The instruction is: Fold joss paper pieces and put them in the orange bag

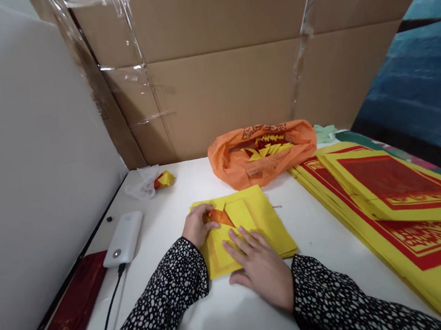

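Observation:
A stack of yellow paper sheets (270, 220) lies on the white table in front of me. On top of it is a small folded piece of paper (220, 217) with an orange-red face and yellow parts. My left hand (198, 225) grips this piece at its left end, thumb below and fingers curled above. Just to the lower right, my right hand (262, 265) rests palm down on the stack, fingers stretched out and slightly spread. The fingertips of that hand lie close to the folded piece's right point.
An orange plastic bag (229, 172) holding folded yellow paper pieces stands behind the stack. Large yellow-and-red printed sheets (401, 179) are piled at the right. At the left are a white power bank (126, 237) with a cable, a dark red pouch (74, 303) and another folded piece (167, 179).

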A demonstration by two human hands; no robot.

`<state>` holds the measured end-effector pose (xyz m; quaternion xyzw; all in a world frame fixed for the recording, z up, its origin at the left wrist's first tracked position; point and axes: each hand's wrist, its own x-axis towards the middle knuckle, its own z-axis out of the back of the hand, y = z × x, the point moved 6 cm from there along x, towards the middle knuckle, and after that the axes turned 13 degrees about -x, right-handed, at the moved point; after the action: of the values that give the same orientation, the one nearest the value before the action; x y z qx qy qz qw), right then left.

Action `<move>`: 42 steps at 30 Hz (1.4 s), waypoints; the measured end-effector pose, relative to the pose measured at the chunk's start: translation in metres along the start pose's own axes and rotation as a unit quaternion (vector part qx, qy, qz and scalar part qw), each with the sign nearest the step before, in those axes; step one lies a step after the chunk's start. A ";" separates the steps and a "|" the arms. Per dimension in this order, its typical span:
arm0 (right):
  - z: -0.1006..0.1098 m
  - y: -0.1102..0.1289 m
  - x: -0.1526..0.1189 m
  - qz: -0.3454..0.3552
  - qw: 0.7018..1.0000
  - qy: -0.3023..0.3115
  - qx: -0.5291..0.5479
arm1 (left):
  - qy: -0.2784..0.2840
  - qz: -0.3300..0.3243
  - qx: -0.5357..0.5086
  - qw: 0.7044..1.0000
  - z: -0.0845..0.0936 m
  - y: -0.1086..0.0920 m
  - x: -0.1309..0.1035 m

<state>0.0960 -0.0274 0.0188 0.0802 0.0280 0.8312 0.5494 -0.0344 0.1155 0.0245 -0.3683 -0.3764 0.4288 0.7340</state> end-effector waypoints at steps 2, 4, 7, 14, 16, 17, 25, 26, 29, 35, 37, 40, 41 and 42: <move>0.005 -0.005 0.004 0.001 1.000 -0.008 0.021 | 0.005 -0.006 0.004 1.000 0.000 -0.002 0.001; 0.014 -0.013 0.012 -0.011 0.998 -0.028 0.050 | -0.002 -0.022 -0.015 1.000 0.002 -0.006 0.001; 0.024 -0.025 0.027 -0.032 0.992 -0.033 0.120 | -0.031 -0.019 -0.090 0.995 0.007 -0.011 -0.001; 0.045 -0.037 0.060 -0.048 0.949 -0.142 0.278 | -0.092 0.095 -0.398 0.908 0.011 -0.018 -0.013; 0.046 -0.043 0.065 -0.069 0.938 -0.169 0.296 | -0.092 0.127 -0.434 0.887 0.008 -0.019 -0.017; 0.045 -0.045 0.067 -0.074 0.935 -0.171 0.301 | -0.085 0.142 -0.442 0.881 0.006 -0.019 -0.018; 0.034 -0.051 0.069 -0.060 0.941 -0.135 0.306 | -0.018 0.267 -0.458 0.848 -0.010 -0.004 -0.026; 0.034 -0.051 0.068 -0.058 0.937 -0.131 0.319 | -0.018 0.275 -0.466 0.841 -0.010 -0.003 -0.027; 0.031 -0.052 0.067 -0.078 0.915 -0.154 0.365 | -0.014 0.278 -0.495 0.823 -0.009 -0.004 -0.027; 0.030 -0.058 0.063 -0.150 0.901 -0.236 0.332 | -0.021 0.256 -0.505 0.824 -0.009 -0.009 -0.025; 0.034 -0.052 0.064 -0.115 0.918 -0.229 0.303 | -0.013 0.241 -0.486 0.840 -0.011 -0.011 -0.025; 0.038 -0.046 0.065 -0.072 0.937 -0.210 0.271 | -0.007 0.205 -0.452 0.868 -0.012 -0.016 -0.024; 0.039 -0.046 0.065 -0.067 0.940 -0.208 0.263 | -0.003 0.194 -0.444 0.875 -0.013 -0.018 -0.024; 0.039 -0.046 0.065 -0.064 0.941 -0.209 0.258 | 0.000 0.184 -0.435 0.881 -0.013 -0.020 -0.023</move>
<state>0.1193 0.0489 0.0573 0.3893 0.1315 0.7228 0.5556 -0.0241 0.0841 0.0308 -0.7133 -0.4508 0.3491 0.4076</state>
